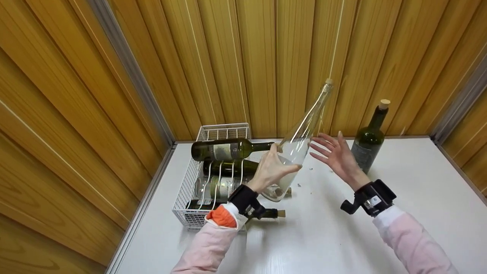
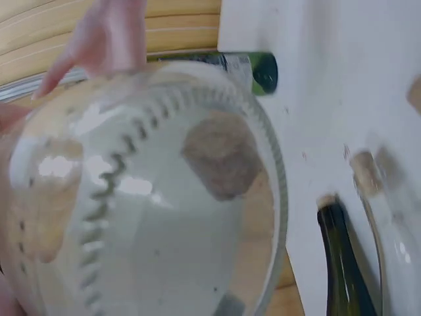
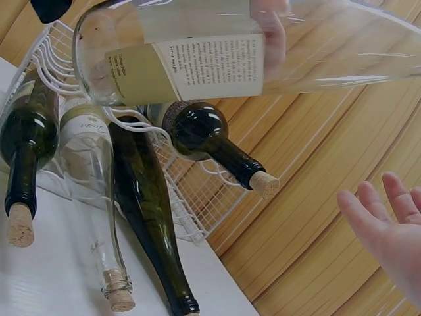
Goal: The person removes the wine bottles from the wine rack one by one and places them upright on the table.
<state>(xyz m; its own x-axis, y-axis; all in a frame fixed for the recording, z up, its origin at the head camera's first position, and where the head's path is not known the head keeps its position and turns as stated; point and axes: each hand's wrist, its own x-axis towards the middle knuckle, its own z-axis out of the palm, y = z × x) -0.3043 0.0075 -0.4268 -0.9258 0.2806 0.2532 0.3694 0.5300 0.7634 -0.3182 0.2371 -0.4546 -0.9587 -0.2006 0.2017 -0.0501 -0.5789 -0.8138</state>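
Note:
My left hand (image 1: 271,169) grips a corked clear glass bottle (image 1: 302,137) around its lower body, over the right side of the basket. The bottle leans, neck up and to the right. Its cream label (image 3: 217,69) with printed text shows in the right wrist view, and its round base (image 2: 177,197) fills much of the left wrist view. Beside the bottle, my right hand (image 1: 340,158) is held up with fingers spread and nothing in it. Just behind that hand, a corked dark green bottle (image 1: 367,142) stands upright on the table.
A white wire basket (image 1: 184,217) stands on the left of the white table (image 1: 304,243). Several bottles lie in it on wavy wires, corks to the right, including a green one (image 1: 222,150) at the back and a clear one (image 3: 92,164). Wood-panelled walls (image 1: 258,68) enclose the table.

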